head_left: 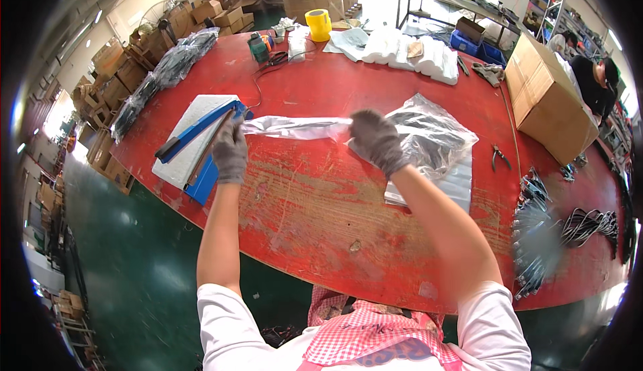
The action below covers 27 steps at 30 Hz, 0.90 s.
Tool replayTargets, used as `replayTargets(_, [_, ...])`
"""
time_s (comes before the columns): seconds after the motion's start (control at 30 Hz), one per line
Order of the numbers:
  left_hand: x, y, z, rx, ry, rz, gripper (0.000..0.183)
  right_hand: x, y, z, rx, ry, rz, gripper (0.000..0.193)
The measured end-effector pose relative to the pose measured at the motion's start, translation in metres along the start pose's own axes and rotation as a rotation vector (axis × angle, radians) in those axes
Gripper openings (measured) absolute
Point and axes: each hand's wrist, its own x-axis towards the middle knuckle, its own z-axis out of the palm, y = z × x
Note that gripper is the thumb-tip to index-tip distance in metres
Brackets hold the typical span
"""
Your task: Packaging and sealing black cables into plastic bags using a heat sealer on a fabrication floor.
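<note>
Between both gloved hands, a clear plastic bag stretches flat over the red table, long axis running 9 to 3 o'clock. Left hand fingers clamp its 9 o'clock end at the blue heat sealer; right hand fingers pinch its 3 o'clock end (both hands equally near).

Clear plastic bag, stretched flat, horizontal

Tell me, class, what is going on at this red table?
A person in grey gloves stretches a clear plastic bag between both hands above the worn red table. The left hand holds one end by the blue heat sealer; the right hand grips the other, beside a pile of filled clear bags.
</note>
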Motion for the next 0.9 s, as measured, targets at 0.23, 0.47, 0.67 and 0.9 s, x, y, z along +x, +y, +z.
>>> replayTargets(0.23, [-0.143, 0.025, 0.034, -0.218, -0.55, 0.204, 0.01, -0.14, 0.017, -0.024, 0.047, -0.266, 0.229, 0.015])
replayTargets(0.47, [-0.245, 0.177, 0.054, -0.606, -0.86, 0.723, 0.013, -0.304, 0.023, -0.146, -0.803, -0.155, 0.275, 0.015])
replayTargets(0.67, [-0.282, 0.263, 0.055, -0.819, -1.033, 0.898, 0.014, -0.395, -0.011, -0.299, -1.35, 0.648, 0.435, 0.014])
replayTargets(0.9, [-0.268, 0.297, 0.056, -0.846, -1.041, 0.947, 0.015, -0.522, 0.025, -0.457, -1.22, 1.163, 0.831, 0.033])
